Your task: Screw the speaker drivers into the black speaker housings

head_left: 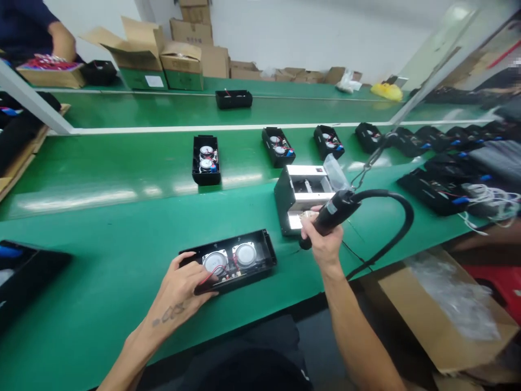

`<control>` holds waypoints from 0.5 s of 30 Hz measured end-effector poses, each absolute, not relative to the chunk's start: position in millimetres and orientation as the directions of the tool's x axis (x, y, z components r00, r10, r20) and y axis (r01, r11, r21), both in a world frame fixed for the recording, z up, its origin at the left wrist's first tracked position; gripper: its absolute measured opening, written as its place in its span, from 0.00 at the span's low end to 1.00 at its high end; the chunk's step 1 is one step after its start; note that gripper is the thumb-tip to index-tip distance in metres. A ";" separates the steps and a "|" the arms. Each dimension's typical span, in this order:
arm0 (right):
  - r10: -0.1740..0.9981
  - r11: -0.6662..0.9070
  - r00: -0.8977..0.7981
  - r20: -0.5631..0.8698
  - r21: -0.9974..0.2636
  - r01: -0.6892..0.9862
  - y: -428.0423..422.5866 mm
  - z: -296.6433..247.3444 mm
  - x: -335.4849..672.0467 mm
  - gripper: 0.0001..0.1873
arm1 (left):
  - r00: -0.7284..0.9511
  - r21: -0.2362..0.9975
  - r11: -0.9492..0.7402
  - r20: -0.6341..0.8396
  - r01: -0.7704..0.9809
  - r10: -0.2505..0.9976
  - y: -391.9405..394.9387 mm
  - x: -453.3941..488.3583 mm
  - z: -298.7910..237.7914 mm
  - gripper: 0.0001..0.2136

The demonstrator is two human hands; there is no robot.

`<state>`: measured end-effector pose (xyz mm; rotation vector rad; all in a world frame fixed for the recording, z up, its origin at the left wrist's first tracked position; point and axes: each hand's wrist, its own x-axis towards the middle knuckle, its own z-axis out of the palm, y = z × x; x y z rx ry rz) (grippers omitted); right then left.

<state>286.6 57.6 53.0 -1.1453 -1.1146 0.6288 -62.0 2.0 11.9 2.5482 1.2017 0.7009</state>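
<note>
My left hand grips the left end of a black speaker housing, its thumb on the near side and its fingers over the rim. Two round speaker drivers sit inside the housing, and a red wire runs by my fingertips. Wrapped in my right hand is a black electric screwdriver, tilted, with a thick cable leaving its top end. Its tip is hard to make out. It is held at the front of a screw feeder, a black and silver box standing right of the housing.
Several open speaker housings stand in a row on the green surface beyond. Another housing lies at the left edge. A chain hangs down to the screwdriver. A carton with plastic bags stands at lower right. A co-worker's arm shows at upper left.
</note>
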 end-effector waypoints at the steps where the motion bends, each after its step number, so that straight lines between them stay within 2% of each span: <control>1: 0.844 0.353 0.392 0.366 -0.929 0.106 58.0 59.5 290.2 0.16 | 0.547 0.390 -0.647 0.346 0.655 0.762 2.9 -62.8 8.3 0.02; 4: 0.694 0.518 0.536 0.480 -0.850 0.091 63.9 86.1 307.2 0.16 | 0.538 0.343 -0.672 0.412 0.657 0.736 5.6 -64.3 -2.1 0.02; 7: 0.551 0.617 0.579 0.601 -0.760 0.201 75.4 106.2 318.2 0.18 | 0.524 0.334 -0.666 0.424 0.667 0.738 7.0 -62.1 -4.3 0.03; 9: 0.564 0.606 0.536 0.628 -0.756 0.249 83.4 108.7 318.2 0.17 | 0.522 0.346 -0.658 0.412 0.669 0.747 7.3 -58.6 -1.1 0.03; 15: 0.764 0.506 0.327 0.556 -0.831 0.231 86.8 103.4 307.6 0.14 | 0.501 0.363 -0.650 0.427 0.667 0.753 8.5 -51.5 6.2 0.02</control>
